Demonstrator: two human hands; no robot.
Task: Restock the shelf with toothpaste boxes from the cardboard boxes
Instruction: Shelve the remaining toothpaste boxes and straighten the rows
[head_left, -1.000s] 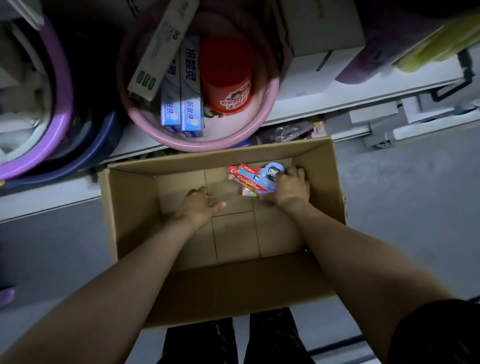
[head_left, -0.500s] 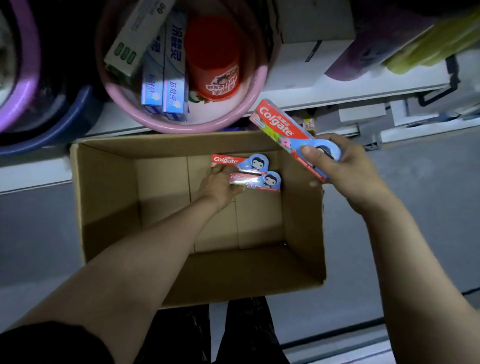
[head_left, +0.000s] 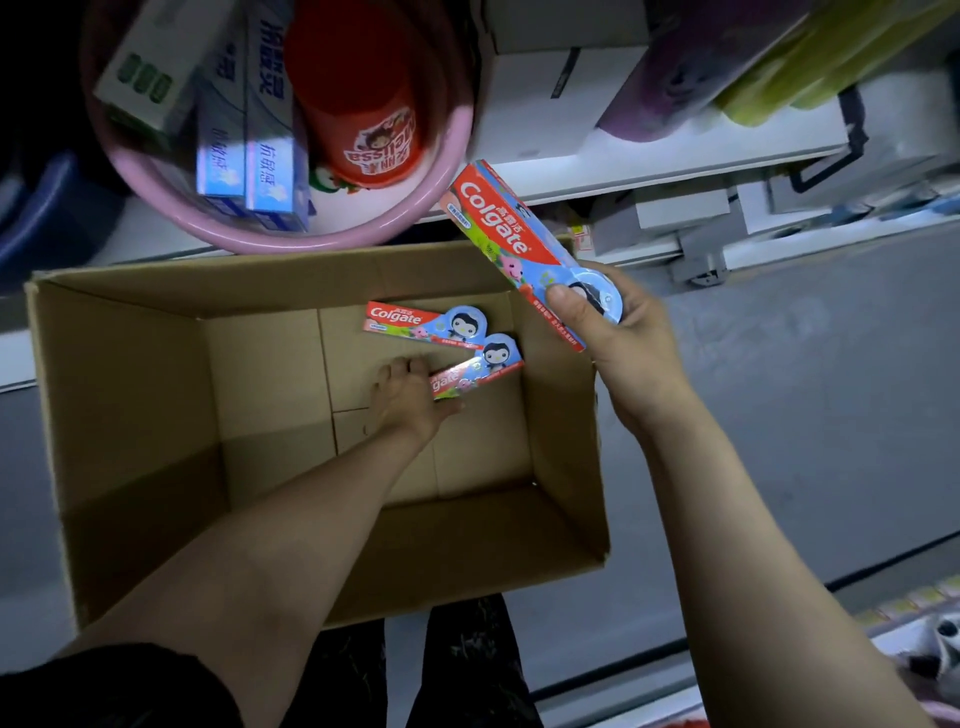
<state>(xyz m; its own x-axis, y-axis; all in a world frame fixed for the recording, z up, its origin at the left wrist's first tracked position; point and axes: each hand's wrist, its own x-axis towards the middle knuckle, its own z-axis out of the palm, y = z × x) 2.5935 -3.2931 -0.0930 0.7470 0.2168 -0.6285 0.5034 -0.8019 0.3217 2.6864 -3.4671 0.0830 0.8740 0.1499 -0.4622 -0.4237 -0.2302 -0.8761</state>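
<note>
I see a black short sleeve on the left arm (bare below it) and dark trousers with faint pale flecks.

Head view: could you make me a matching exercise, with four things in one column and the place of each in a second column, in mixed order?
Things
1 raised Colgate box
2 tilted Colgate box
3 red cup
4 cardboard box

Places
a in the pink basin
b held by the right hand
c on the grey floor
d gripped by the left hand

Pairs: 1-b, 2-d, 3-a, 4-c.
</note>
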